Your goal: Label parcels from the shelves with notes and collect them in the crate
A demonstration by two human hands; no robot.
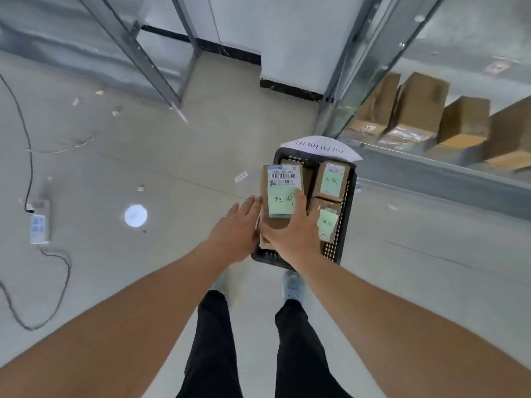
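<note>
Down over the crate, both hands are stretched out w/ a cardboard parcel between them. The right hand is laid on the parcel's top & right side: fingers fairly straight, one fingertip touching the right edge of the green note stuck on the top face, thumb lying along the near end of the box. Whether the parcel is truly gripped or only pressed can't be told for sure, since the underside is hidden. The left hand is held flat & spread, fingers straight & close together, fingertips right at the parcel's left edge; nothing is pinched by it.

A white barcode label is seen above the note on the same face. The parcel is positioned over the left half of the black crate, which sits on the floor just in front of the person's shoes. Whether it's resting inside or held just above can't be told.

Two more parcels are seen in the right half of the crate, one at the far end & one nearer, each w/ a green note on top. A white sheet of paper w/ writing is draped at the crate's far rim. More cardboard boxes are lined up on the low metal shelf to the right. A power strip w/ cable is lying on the floor at left.
</note>
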